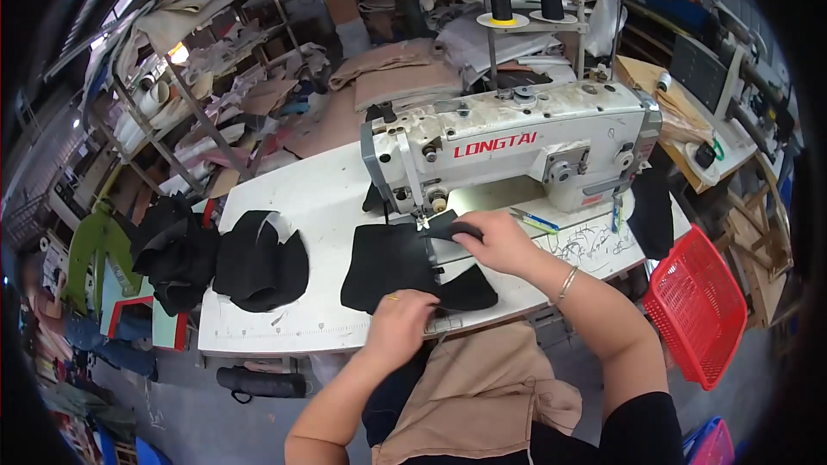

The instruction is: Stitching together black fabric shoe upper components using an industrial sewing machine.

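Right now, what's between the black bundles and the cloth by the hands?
A strip of white table parts the cloth from the bundles, in the head view.

The right hand (500,244) covers part of a dark piece (446,232) too indistinct to identify. Stitches on the black cloth (390,258) are too small to tell. The left hand's (402,325) palm is hidden. The lower edge cuts off the black sleeve (642,432).

Fabric panel (388,258) on table (332,207) before sewing machine (508,146); fabric bundles (261,265) left; basket (698,306) right
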The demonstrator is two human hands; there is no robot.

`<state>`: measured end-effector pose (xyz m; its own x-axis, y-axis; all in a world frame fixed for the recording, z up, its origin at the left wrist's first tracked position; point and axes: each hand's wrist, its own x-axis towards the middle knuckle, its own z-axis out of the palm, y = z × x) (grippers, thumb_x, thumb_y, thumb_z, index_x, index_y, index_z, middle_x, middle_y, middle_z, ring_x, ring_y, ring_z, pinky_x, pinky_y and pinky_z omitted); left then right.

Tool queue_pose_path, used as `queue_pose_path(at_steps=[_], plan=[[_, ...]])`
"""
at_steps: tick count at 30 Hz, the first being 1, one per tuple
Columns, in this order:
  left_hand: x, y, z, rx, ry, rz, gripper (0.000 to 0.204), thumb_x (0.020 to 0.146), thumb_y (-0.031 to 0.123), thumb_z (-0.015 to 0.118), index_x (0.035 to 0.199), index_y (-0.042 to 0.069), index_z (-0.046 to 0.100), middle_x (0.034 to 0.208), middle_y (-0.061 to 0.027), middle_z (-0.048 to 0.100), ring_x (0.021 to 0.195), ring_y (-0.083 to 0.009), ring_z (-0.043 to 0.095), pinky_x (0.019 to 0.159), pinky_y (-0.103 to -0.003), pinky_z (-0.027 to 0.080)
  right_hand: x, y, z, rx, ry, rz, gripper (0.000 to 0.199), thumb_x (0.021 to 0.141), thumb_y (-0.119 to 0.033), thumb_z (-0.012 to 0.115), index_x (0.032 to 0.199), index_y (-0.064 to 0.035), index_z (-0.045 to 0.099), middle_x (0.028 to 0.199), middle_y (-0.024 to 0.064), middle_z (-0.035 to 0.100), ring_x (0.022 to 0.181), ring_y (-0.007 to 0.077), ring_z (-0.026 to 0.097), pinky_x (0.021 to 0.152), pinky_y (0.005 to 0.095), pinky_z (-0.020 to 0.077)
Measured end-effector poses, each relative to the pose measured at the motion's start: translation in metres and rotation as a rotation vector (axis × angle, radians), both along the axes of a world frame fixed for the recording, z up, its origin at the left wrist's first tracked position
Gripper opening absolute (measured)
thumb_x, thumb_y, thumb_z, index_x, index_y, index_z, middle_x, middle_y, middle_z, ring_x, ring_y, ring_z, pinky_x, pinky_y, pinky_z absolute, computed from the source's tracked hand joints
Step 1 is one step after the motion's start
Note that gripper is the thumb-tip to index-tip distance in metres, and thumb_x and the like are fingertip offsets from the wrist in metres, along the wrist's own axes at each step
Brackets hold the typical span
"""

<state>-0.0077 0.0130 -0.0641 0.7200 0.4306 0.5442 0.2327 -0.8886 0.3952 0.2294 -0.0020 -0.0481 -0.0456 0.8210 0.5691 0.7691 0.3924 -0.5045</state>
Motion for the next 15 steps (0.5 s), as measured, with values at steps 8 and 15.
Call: queue_pose_path(at_steps=[8,15], plan=[[-0.003,-0.001,-0.025,-0.104,0.129,0.092,0.041,0.075,0.012,0.069,0.114,0.010,0.058,0.107,-0.0086,0.061,0.098,-0.0275,0.057,0.081,-0.041,0.044,-0.012,-0.024,-0.008,-0.383,0.169,0.147,0.022,0.075,-0.016,0.071,0.093,-0.0047,0.065,0.082,0.0160,0.067,0.076,0.0307,0.066,0.070,0.0373,0.0533],[-0.001,-0.004,-0.029,0.083,0.138,0.021,0.043,0.060,0.011,0.073,0.102,0.013,0.068,0.104,-0.0001,0.064,0.096,-0.0206,0.059,0.080,-0.036,0.043,-0.044,-0.030,-0.004,-0.262,-0.508,0.159,0.040,0.066,-0.004,0.063,0.106,-0.0028,0.059,0.094,0.0125,0.064,0.092,0.0302,0.062,0.079,0.0388,0.0511]])
